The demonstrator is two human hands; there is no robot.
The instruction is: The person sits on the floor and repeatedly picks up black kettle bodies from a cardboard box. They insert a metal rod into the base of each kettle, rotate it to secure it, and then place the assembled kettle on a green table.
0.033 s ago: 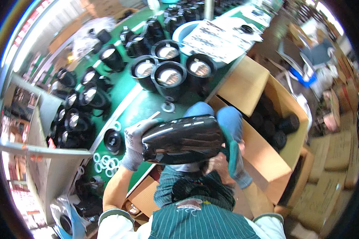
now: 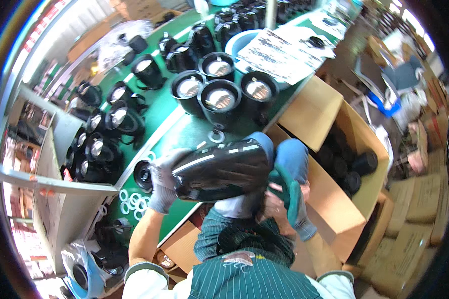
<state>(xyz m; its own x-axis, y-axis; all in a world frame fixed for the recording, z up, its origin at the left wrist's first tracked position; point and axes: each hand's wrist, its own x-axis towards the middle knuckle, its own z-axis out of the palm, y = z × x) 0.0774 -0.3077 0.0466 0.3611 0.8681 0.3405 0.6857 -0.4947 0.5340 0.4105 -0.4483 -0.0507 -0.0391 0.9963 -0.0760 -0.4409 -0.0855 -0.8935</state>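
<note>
A glossy black jug body [image 2: 222, 172] lies sideways above my lap, its left end in my gloved left hand [image 2: 163, 180], which is closed round it. My right hand [image 2: 288, 197], in a glove with a green palm, is beside the body's right end. Its fingers are stretched out, and I cannot tell whether they touch the body. Beyond it on the green bench [image 2: 184, 130] stand several black jugs [image 2: 219, 102] with silvery insides. A white ring [image 2: 216, 136] lies in front of them. A round black part [image 2: 143, 175] is partly hidden behind my left hand.
More black jugs [image 2: 119, 117] crowd the bench's left side. Several white rings [image 2: 134, 202] lie near its front edge. At right stands an open carton [image 2: 334, 212] holding black parts. Printed sheets [image 2: 279, 55] lie beside a blue basin [image 2: 239, 40]. A metal rail [image 2: 55, 185] crosses at left.
The jug body has shifted slightly left and tilted, its right end higher. My right hand has come away from that end and sits lower. The surroundings have slid slightly right in view.
</note>
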